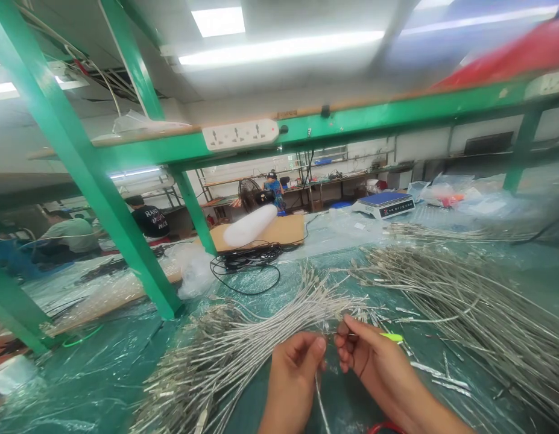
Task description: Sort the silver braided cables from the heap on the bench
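Observation:
My left hand [293, 369] is closed in a pinch on a silver-grey cable [322, 405], whose lower length hangs down below the fingers. Close beside it on the right, my right hand [374, 355] is closed round a thin tool with a yellow-green handle [392, 337]. The tool's narrow shaft points left toward the fingertips of the left hand. Its exact kind and the tip are too small to make out. Behind and left of the hands lies a large bundle of silver-grey cables [256, 328] with connector ends.
A second cable pile [455, 295] spreads at the right, with short silver pieces [446, 380] nearer me. Farther back are black cables [247, 258], a white roll [251, 225] and a scale [384, 205]. A green post [125, 229] rises at the left; a power strip [240, 135] hangs above.

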`<action>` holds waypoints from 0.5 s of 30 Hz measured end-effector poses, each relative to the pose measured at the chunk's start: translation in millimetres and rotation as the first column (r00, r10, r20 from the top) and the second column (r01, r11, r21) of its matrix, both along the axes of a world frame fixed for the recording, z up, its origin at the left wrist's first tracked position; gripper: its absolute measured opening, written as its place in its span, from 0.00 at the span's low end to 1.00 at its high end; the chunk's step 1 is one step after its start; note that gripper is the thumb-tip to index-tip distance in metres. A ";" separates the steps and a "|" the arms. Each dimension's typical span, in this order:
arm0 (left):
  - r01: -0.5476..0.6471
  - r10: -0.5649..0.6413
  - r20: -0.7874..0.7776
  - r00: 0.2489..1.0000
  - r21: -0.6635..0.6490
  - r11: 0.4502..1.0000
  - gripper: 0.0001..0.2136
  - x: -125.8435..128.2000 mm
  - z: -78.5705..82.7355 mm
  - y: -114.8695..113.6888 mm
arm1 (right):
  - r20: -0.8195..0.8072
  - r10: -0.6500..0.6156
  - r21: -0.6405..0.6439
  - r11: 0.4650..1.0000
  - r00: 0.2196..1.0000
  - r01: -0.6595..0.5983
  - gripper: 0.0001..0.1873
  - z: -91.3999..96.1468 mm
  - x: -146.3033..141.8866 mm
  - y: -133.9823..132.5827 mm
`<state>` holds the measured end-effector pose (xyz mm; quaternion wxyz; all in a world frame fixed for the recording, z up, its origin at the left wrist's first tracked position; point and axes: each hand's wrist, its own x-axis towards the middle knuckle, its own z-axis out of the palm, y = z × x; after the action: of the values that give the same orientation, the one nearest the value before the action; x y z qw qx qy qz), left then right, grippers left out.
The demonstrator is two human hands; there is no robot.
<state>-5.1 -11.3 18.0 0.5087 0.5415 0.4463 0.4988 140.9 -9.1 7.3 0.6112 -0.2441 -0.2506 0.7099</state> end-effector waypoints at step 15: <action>0.288 -0.163 0.425 0.890 -0.249 0.925 0.11 -4.0 0.6 5.3 | 0.201 -0.050 0.184 0.983 0.978 0.013 0.17 12.6 4.8 -5.3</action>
<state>-9.1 -6.0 18.6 0.7210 0.3925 0.3388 0.4597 145.7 -14.4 19.9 0.6132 -0.2628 -0.3720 0.6454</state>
